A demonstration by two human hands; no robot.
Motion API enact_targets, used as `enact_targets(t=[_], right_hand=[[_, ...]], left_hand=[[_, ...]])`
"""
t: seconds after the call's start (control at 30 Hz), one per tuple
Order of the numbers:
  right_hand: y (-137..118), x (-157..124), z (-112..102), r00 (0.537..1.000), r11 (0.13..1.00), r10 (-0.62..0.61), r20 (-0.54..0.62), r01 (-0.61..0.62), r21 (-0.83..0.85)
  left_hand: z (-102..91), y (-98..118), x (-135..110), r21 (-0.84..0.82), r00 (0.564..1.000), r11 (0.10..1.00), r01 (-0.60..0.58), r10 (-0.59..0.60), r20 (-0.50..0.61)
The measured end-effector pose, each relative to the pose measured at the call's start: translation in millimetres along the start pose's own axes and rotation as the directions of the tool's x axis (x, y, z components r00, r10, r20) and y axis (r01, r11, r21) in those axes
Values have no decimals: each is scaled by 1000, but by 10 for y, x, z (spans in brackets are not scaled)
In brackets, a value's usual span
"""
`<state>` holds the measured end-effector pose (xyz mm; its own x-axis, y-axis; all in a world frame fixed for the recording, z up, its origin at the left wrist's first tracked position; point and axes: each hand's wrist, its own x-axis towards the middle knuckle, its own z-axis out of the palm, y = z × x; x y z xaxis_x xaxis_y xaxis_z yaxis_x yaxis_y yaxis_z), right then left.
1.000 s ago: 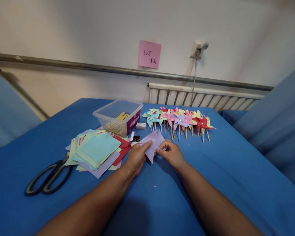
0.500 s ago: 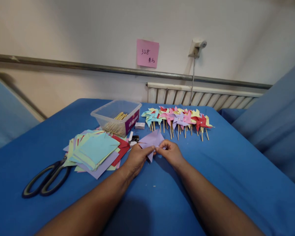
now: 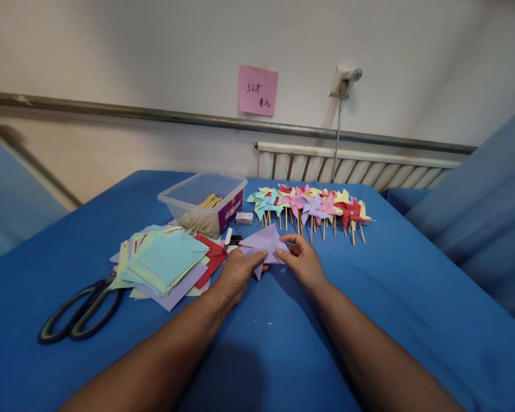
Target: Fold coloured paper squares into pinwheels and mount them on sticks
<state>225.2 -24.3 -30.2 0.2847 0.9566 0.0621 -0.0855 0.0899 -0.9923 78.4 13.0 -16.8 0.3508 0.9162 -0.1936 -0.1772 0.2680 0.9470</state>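
Observation:
A lilac paper piece point(image 3: 264, 243), partly folded into points, lies at the middle of the blue table point(image 3: 395, 297). My left hand point(image 3: 236, 274) pinches its near left edge with fingers closed. From the right, my right hand point(image 3: 304, 262) grips the paper's other side, thumb on top. A stack of coloured paper squares point(image 3: 167, 260) lies just left of my left hand. Beyond my hands stands a row of finished pinwheels on wooden sticks point(image 3: 311, 209).
Black scissors point(image 3: 79, 312) lie at the left, partly under the paper stack. A clear plastic box of wooden sticks point(image 3: 203, 203) stands behind the stack, with a small white box point(image 3: 244, 218) beside it. A pink note point(image 3: 257, 90) hangs on the wall.
Both hands have turned and folded the lilac paper; its lower point has shrunk and the hands have shifted slightly away from me.

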Motion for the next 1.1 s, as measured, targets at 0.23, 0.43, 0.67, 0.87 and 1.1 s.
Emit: enact_targets(t=[0.23, 0.43, 0.67, 0.87, 1.1], right_hand=[[-40, -10, 5, 991, 971, 103, 91, -120, 206], [-26, -37, 2, 983, 977, 155, 102, -167, 132], [-14, -14, 4, 982, 986, 150, 116, -158, 59], [11, -59, 85, 994, 955, 109, 12, -108, 275], [73, -68, 142, 989, 906, 115, -94, -66, 418]], left_hand=[[1, 59, -46, 226, 999, 974, 29, -33, 14], [46, 111, -97, 388, 994, 920, -52, 9, 112], [-11, 106, -63, 549, 986, 820, -164, 135, 94], [4, 33, -67, 220, 999, 974, -53, 54, 2], [76, 3, -140, -271, 968, 933, 237, -201, 152]])
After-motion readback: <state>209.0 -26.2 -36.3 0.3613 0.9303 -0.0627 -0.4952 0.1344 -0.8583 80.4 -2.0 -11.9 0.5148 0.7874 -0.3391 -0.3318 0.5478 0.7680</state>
